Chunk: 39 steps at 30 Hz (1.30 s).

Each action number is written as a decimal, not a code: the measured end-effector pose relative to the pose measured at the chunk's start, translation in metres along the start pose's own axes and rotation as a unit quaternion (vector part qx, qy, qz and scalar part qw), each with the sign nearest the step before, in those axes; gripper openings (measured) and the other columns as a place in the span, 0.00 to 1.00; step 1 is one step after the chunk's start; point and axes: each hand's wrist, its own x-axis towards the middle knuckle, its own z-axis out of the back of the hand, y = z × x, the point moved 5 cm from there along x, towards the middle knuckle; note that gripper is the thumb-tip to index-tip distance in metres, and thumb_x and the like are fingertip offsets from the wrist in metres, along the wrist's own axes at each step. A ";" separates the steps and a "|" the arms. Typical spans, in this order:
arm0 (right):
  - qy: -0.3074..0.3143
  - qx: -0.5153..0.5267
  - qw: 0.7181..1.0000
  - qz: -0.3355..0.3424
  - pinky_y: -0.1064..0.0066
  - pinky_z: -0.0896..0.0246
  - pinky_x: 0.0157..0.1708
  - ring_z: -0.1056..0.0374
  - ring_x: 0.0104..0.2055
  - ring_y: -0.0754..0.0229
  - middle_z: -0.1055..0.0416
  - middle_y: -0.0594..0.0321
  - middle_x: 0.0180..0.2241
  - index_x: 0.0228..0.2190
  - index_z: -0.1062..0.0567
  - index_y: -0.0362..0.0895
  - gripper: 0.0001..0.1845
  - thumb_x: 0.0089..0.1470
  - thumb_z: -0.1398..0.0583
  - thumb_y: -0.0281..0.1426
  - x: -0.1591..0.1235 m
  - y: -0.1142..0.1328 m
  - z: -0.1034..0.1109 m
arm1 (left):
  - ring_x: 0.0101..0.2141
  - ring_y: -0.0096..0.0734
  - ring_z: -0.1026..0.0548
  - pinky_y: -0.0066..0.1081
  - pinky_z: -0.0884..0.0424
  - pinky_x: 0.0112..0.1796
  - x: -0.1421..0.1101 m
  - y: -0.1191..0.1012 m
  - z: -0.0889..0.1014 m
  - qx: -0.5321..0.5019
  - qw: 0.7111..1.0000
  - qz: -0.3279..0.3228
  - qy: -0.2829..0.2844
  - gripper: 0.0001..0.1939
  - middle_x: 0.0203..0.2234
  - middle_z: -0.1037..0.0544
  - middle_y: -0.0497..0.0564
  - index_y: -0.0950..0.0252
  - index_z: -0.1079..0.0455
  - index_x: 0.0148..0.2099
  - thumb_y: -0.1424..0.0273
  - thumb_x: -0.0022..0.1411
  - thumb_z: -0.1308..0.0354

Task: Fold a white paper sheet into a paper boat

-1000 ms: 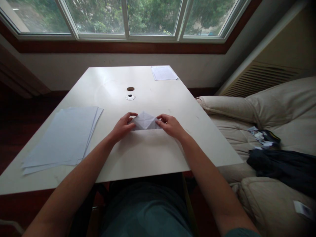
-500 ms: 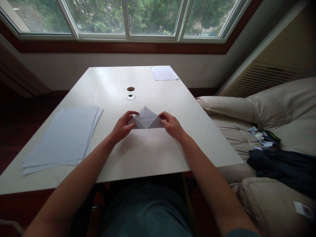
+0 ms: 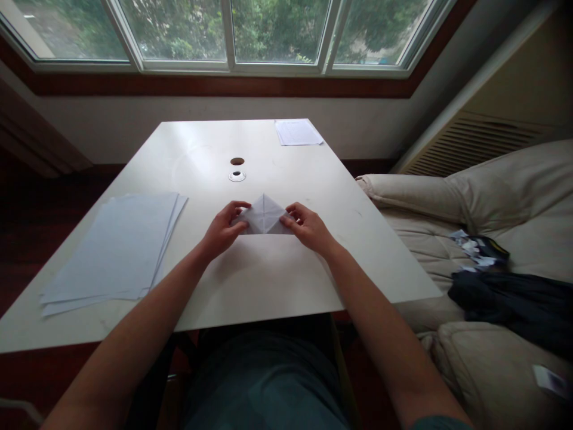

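A small folded white paper (image 3: pixel 264 216), triangular with a peak pointing away from me, lies on the white table (image 3: pixel 268 280) in front of me. My left hand (image 3: pixel 224 228) pinches its left corner with curled fingers. My right hand (image 3: pixel 307 227) pinches its right corner, thumb on top. Both forearms reach in from the near edge of the table.
A stack of white sheets (image 3: pixel 119 248) lies at the table's left. Another sheet (image 3: pixel 298 132) rests at the far right corner. A cable hole (image 3: pixel 237 161) and its cap (image 3: pixel 237 176) sit mid-table. A cream sofa (image 3: pixel 492 239) with dark cloth (image 3: pixel 514 307) stands to the right.
The folded paper rose from a flatter shape into a taller peak, then settled slightly. My right hand's fingers shifted a little inward along the paper's right corner. My left hand stayed put.
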 end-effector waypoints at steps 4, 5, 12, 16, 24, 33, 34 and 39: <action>0.008 0.003 1.000 0.003 0.71 0.44 0.28 0.38 0.27 0.63 0.30 0.65 0.30 0.40 0.29 0.46 0.15 0.56 0.41 0.42 -0.001 0.001 0.000 | 0.31 0.28 0.30 0.25 0.33 0.29 0.000 0.002 0.001 -0.031 1.000 0.005 -0.002 0.24 0.33 0.29 0.48 0.63 0.31 0.51 0.78 0.50 0.47; 0.008 0.004 1.000 0.006 0.70 0.43 0.29 0.37 0.28 0.63 0.30 0.65 0.30 0.41 0.28 0.45 0.14 0.55 0.41 0.40 -0.001 0.001 0.000 | 0.30 0.27 0.31 0.25 0.34 0.29 0.001 0.002 0.001 -0.033 0.999 0.006 -0.005 0.25 0.32 0.29 0.48 0.63 0.31 0.51 0.79 0.49 0.48; 0.016 0.062 0.998 0.011 0.72 0.44 0.27 0.39 0.27 0.64 0.32 0.66 0.31 0.49 0.32 0.47 0.26 0.46 0.48 0.25 -0.002 -0.001 0.002 | 0.29 0.27 0.32 0.24 0.36 0.27 0.001 0.003 0.001 -0.023 0.999 0.017 -0.021 0.25 0.31 0.30 0.48 0.64 0.30 0.48 0.79 0.46 0.50; -0.003 0.013 0.999 0.047 0.73 0.42 0.29 0.37 0.30 0.63 0.31 0.66 0.33 0.50 0.33 0.49 0.30 0.43 0.45 0.23 -0.004 0.006 0.003 | 0.28 0.27 0.34 0.24 0.39 0.26 0.001 0.003 0.002 -0.011 0.999 0.017 -0.025 0.25 0.30 0.31 0.48 0.64 0.29 0.48 0.79 0.45 0.50; -0.001 -0.023 0.996 0.084 0.70 0.36 0.32 0.30 0.36 0.59 0.26 0.63 0.36 0.51 0.31 0.50 0.25 0.50 0.40 0.27 -0.002 0.008 0.003 | 0.29 0.26 0.33 0.24 0.38 0.27 0.002 0.003 0.005 0.042 0.999 -0.014 -0.027 0.26 0.31 0.31 0.47 0.62 0.30 0.47 0.82 0.44 0.50; -0.018 -0.068 0.993 0.100 0.68 0.33 0.35 0.28 0.35 0.60 0.24 0.64 0.35 0.51 0.29 0.50 0.23 0.52 0.37 0.29 -0.001 0.005 0.003 | 0.33 0.29 0.29 0.27 0.32 0.33 0.001 0.001 0.002 0.143 0.988 -0.042 -0.034 0.24 0.33 0.28 0.48 0.62 0.30 0.50 0.80 0.50 0.46; -0.019 -0.072 0.992 0.099 0.68 0.32 0.36 0.28 0.35 0.60 0.24 0.64 0.35 0.51 0.30 0.50 0.24 0.52 0.37 0.29 -0.001 0.004 0.002 | 0.34 0.30 0.28 0.28 0.32 0.34 0.000 0.000 0.001 0.155 0.986 -0.049 -0.033 0.23 0.34 0.27 0.49 0.62 0.30 0.50 0.79 0.51 0.45; -0.024 -0.086 0.992 0.095 0.66 0.29 0.38 0.27 0.34 0.59 0.23 0.62 0.37 0.52 0.30 0.50 0.24 0.52 0.37 0.30 -0.001 0.003 -0.002 | 0.38 0.33 0.26 0.32 0.29 0.40 0.000 -0.004 -0.001 0.194 0.977 -0.088 -0.032 0.19 0.39 0.23 0.51 0.62 0.30 0.50 0.75 0.54 0.42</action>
